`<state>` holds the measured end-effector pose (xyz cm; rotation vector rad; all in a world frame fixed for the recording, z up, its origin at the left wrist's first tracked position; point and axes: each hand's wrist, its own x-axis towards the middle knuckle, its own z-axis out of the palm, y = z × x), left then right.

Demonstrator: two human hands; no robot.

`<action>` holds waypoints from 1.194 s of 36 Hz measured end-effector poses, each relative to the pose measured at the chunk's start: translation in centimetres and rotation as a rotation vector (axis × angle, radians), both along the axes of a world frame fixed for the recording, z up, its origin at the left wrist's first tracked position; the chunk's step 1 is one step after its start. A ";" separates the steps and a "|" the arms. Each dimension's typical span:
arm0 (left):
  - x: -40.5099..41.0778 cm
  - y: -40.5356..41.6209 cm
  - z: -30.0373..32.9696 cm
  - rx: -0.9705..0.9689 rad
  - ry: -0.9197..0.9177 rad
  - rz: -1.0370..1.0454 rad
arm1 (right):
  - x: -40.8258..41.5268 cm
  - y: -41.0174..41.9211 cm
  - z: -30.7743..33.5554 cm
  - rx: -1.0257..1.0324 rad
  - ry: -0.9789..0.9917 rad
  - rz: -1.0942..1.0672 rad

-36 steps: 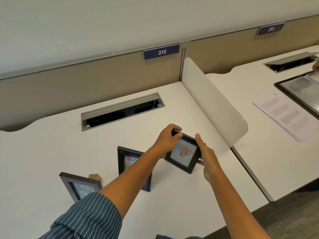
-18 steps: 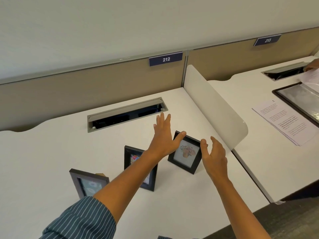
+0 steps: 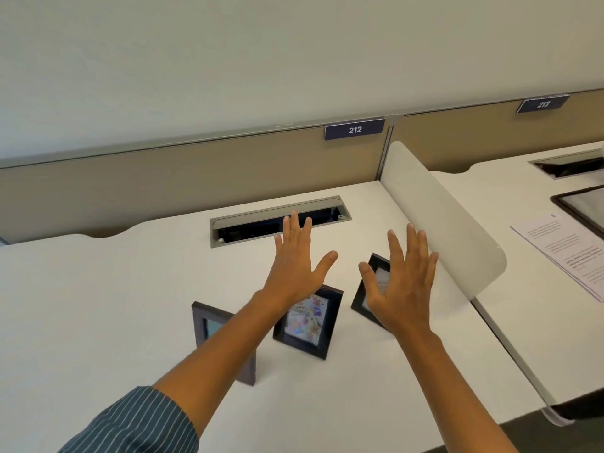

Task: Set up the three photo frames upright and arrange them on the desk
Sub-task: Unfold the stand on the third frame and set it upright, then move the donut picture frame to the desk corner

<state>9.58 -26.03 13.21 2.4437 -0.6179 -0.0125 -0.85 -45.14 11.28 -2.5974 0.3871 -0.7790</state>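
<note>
Both hands have let go since a second ago, left hand (image 3: 295, 268) and right hand (image 3: 402, 282) spread open above the white table (image 3: 98, 305), three black-rimmed photo frames (image 3: 307, 325) standing in a near row, so pull away gently without bumping them.

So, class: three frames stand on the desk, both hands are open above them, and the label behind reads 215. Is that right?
Not quite. In the head view the label reads 212, not 215. The rest holds: three frames stand on the desk, with the left hand and right hand open above them.
</note>
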 end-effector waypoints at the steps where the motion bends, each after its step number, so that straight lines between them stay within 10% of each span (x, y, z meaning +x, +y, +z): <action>1: 0.1 1.0 0.2 -0.006 0.004 0.011 | 0.2 0.8 0.3 -0.001 -0.007 0.018; 22: 0.5 19.2 -2.9 -0.088 0.155 0.308 | 3.0 16.8 -1.6 0.209 0.120 0.509; 43: -4.1 24.1 -6.3 -0.382 0.879 0.368 | 0.2 21.9 -5.1 1.152 0.714 0.273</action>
